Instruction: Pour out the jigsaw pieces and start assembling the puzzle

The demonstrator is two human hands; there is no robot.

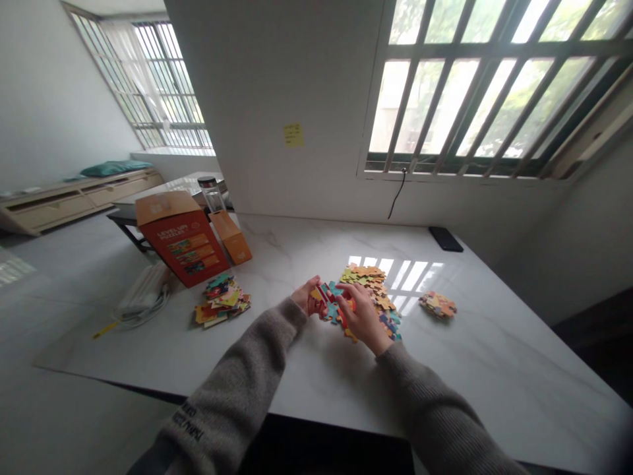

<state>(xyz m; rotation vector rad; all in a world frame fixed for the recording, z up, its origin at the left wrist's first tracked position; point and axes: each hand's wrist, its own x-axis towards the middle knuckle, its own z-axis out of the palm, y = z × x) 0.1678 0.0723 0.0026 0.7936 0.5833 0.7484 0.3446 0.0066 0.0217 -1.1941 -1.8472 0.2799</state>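
Note:
My left hand (308, 296) is closed around a few colourful jigsaw puzzle pieces (324, 295), with red, yellow and teal faces showing. Beside it, my right hand (362, 314) reaches over with bent fingers, its fingertips at the edge of those pieces. Whether the right fingers grip a piece is hidden. Under and behind the right hand lies a spread of puzzle pieces (366, 273), yellow-green and orange at the far side, blue and teal nearer me. A loose heap of mixed puzzle pieces (225, 302) sits to the left, and a smaller pile (438, 305) to the right.
A red puzzle box (185, 241) stands at the table's left, with a small orange box (231, 239) and a glass bottle (211, 196) behind. A white power strip (143, 290) with cable lies left. A black phone (446, 239) rests at the back right of the marble-patterned table (475, 369).

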